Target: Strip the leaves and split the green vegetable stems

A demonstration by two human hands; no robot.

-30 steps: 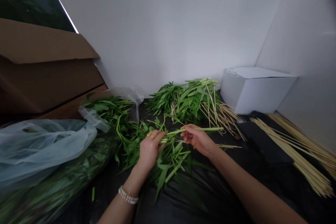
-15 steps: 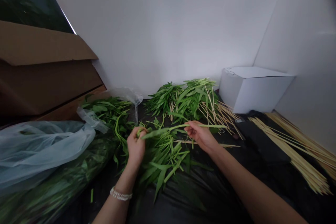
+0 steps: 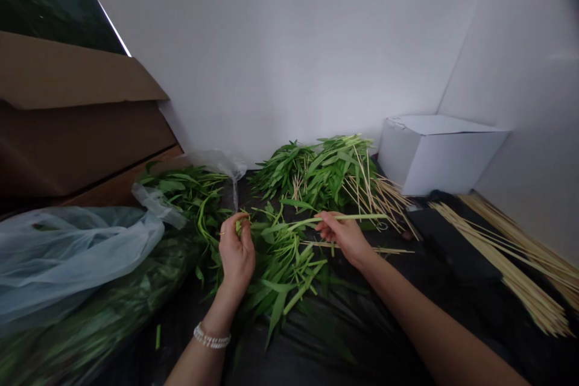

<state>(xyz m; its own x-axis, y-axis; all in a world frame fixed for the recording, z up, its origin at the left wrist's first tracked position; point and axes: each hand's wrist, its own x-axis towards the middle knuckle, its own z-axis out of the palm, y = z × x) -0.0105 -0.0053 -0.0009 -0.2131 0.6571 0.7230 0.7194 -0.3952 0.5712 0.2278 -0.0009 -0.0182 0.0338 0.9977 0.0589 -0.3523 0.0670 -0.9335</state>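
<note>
My right hand pinches a pale green stem that points right, its leaves trailing toward the left. Left of it, my left hand is curled round a small green bit of plant, partly hidden by the fingers. Between and below the hands lies a loose heap of leafy stems. A few thin sticks lie just under my right hand. Farther back, leafy bunches rest by the wall with thin sticks poking out at their right.
Plastic bags with greens fill the left, below a brown cardboard box. At the back right stands a white box. A bundle of long sticks lies on the right beside a dark flat object.
My left hand has turned, and the leaf that stretched to it no longer reaches its fingers. My right hand has shifted slightly left with the stem.
</note>
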